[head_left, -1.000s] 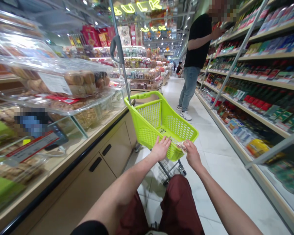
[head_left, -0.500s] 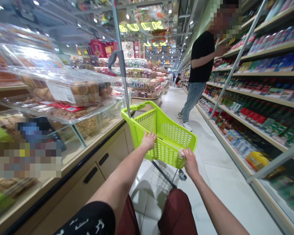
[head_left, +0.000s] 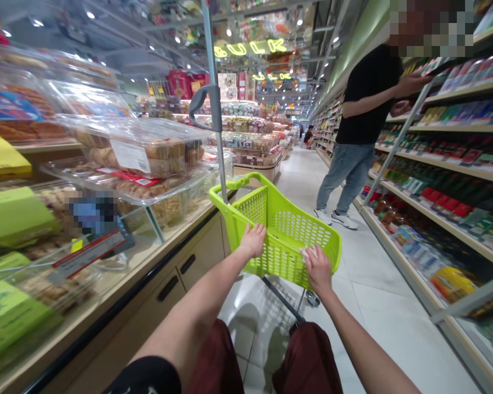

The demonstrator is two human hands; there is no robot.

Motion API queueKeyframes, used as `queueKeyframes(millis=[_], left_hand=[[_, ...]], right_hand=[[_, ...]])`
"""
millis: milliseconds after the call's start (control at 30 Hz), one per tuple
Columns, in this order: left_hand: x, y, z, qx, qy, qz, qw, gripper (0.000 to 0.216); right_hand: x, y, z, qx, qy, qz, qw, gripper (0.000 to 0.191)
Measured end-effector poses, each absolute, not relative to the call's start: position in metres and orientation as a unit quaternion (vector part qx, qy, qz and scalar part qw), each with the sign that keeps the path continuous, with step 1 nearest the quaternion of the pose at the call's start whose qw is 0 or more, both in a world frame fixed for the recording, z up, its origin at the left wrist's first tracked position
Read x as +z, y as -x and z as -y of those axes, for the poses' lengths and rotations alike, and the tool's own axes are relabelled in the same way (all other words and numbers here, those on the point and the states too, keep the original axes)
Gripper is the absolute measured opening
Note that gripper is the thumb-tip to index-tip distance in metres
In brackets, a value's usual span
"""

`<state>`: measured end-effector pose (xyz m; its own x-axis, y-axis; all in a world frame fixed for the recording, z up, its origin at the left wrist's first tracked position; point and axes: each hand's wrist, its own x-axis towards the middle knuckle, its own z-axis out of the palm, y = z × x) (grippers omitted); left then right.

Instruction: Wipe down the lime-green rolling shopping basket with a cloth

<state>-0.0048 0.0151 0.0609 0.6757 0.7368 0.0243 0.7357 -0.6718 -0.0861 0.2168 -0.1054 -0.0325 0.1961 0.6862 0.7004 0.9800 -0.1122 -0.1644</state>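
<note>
A lime-green plastic shopping cart (head_left: 290, 250) with perforated walls stands in front of my knees. My left hand (head_left: 253, 241) lies against the near side of its basket, with the fingers stretched out and somewhat apart. At the near right part of the rim, my right hand (head_left: 318, 268) is closed around a crumpled white tissue (head_left: 303, 252), only a bit of which shows. Whether those fingers also touch the rim I cannot tell. No goods are visible inside the basket. A grey pole (head_left: 223, 164) with a grey hook rises from the cart's left corner.
Left of me runs a counter (head_left: 189, 241) stacked with clear plastic boxes of baked goods (head_left: 135, 150). On the right, tall shelves (head_left: 456, 186) hold packaged products. A person in a black T-shirt (head_left: 370, 98) stands beside them. Tiled floor (head_left: 291, 169) stretches down the aisle.
The person in black appears closer and farther right. The counter boxes and cart have shifted slightly right in view. Both my hands keep their places on the cart.
</note>
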Motion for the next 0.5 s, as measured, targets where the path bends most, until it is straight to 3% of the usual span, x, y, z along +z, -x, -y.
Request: queueKeyframes(millis=[200,500], left_hand=[[0.062,0.036,-0.026,-0.005,0.893,0.439,0.097,0.073],[0.071,0.044,-0.008,-0.025,0.9,0.423,0.1,0.072]], right_hand=[[-0.052,-0.245,0.126,-0.253,0.732,0.543,0.325,0.039],[-0.033,-0.17,0.069,-0.219,0.615,0.636,0.412,0.029]])
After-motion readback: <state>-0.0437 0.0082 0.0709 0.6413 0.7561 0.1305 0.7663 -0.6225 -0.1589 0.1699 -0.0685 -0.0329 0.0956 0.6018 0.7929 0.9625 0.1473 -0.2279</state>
